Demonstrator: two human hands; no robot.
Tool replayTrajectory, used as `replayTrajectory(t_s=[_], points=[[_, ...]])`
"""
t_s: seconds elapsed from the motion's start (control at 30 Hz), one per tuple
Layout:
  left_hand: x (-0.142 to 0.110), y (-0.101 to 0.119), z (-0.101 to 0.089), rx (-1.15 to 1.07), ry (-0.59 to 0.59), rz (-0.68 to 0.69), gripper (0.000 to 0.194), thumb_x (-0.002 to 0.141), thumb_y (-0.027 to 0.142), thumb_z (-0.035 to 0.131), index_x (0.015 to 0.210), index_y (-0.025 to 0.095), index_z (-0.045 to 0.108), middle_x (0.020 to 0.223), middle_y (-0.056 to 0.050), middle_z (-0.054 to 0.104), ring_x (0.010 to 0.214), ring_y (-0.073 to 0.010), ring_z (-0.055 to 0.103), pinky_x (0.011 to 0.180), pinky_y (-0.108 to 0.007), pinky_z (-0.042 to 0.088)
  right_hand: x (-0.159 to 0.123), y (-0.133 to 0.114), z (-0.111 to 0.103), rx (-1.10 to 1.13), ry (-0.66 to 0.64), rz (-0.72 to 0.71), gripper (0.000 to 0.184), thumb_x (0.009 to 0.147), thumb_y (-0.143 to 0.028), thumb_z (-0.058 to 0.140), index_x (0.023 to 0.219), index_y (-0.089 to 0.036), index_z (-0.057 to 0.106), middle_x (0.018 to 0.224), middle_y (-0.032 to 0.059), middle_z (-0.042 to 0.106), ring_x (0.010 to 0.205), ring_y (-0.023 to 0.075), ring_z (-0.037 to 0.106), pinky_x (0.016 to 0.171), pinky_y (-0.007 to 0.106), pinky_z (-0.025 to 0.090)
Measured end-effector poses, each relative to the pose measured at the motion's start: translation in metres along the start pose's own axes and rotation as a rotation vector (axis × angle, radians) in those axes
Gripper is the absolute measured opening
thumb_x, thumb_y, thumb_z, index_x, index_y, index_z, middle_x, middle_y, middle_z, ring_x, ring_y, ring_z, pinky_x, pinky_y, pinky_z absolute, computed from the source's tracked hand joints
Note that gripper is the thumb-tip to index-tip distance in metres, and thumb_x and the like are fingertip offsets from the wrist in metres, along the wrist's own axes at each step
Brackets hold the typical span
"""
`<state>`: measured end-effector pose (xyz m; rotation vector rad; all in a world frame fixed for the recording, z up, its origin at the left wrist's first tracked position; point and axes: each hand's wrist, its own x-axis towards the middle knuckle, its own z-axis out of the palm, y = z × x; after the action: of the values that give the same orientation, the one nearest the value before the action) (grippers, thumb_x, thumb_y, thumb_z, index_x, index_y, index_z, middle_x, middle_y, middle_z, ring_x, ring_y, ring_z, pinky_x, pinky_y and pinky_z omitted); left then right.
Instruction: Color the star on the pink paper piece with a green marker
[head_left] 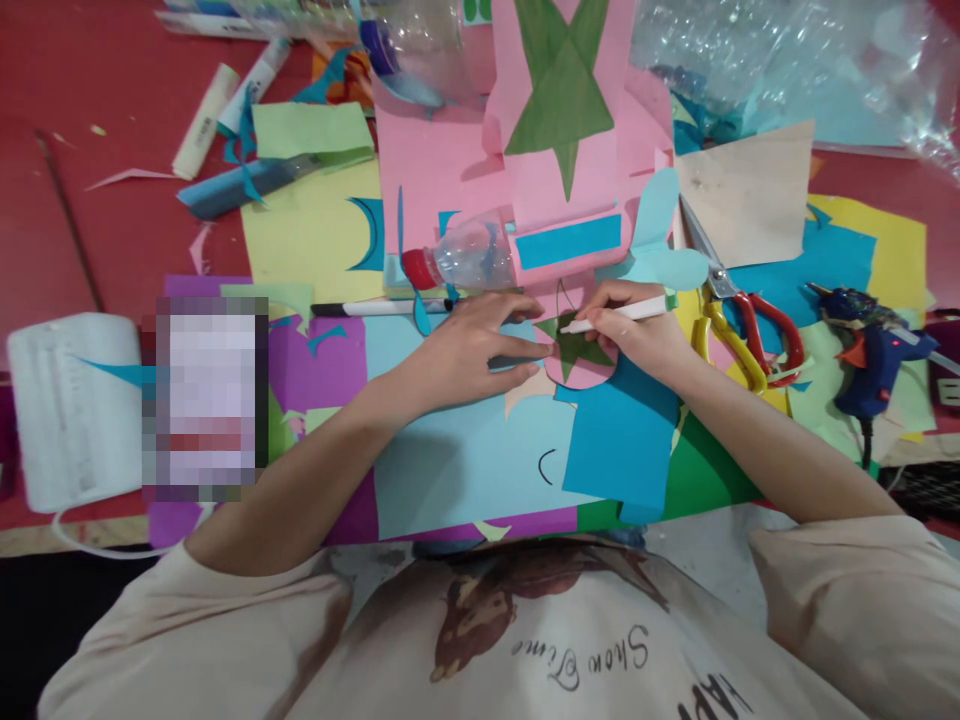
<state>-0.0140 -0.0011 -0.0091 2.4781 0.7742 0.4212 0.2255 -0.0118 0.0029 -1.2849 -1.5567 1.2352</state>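
Right hand: fingers closed in a pen grip round a white plastic marker, green at its rear end, tip down on the green star. Left hand: holding nothing, fingers loosely spread, fingertips at the left edge of the pink paper cut-out that bears the star; seems to be bracing it.

Step in hand, as I judge it: inking the star. Any further stroke calls for a steady cut-out and a light tip kept inside the points.

Cut-out: thin, matt, rounded lower edge. It overlaps a pale blue sheet and a bright blue sheet, both flat. Just beyond: clear, glossy, ribbed plastic bottle, red cap, pink wrap, lying on its side. Right: scissors with red and yellow handles, then a dark blue glue gun. Red bench under all.
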Motion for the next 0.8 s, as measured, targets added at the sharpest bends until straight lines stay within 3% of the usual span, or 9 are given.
replayTrajectory(t_s=[0.5,0.8], points=[[0.0002,-0.0007,0.0012,-0.001,0.019,0.010,0.032,0.100,0.040,0.050,0.113,0.030,0.076,0.136,-0.010,0.059,0.129,-0.0298,0.055,0.105,-0.049,0.046,0.0007,0.0069,0.0004,0.029,0.042,-0.069,0.010,0.075,-0.019,0.057,0.065,-0.020,0.059,0.057,-0.0036,0.059,0.047,0.0085,0.052,0.048,0.023,0.040],[-0.0001,0.0004,0.0021,0.003,0.040,0.029,0.031,0.099,0.038,0.051,0.113,0.028,0.077,0.136,-0.011,0.060,0.127,-0.0302,0.056,0.104,-0.048,0.047,-0.0003,0.0052,0.0006,0.039,0.052,-0.017,0.011,0.074,-0.018,0.057,0.063,-0.020,0.059,0.057,-0.0036,0.061,0.047,0.0082,0.052,0.046,0.023,0.040]])
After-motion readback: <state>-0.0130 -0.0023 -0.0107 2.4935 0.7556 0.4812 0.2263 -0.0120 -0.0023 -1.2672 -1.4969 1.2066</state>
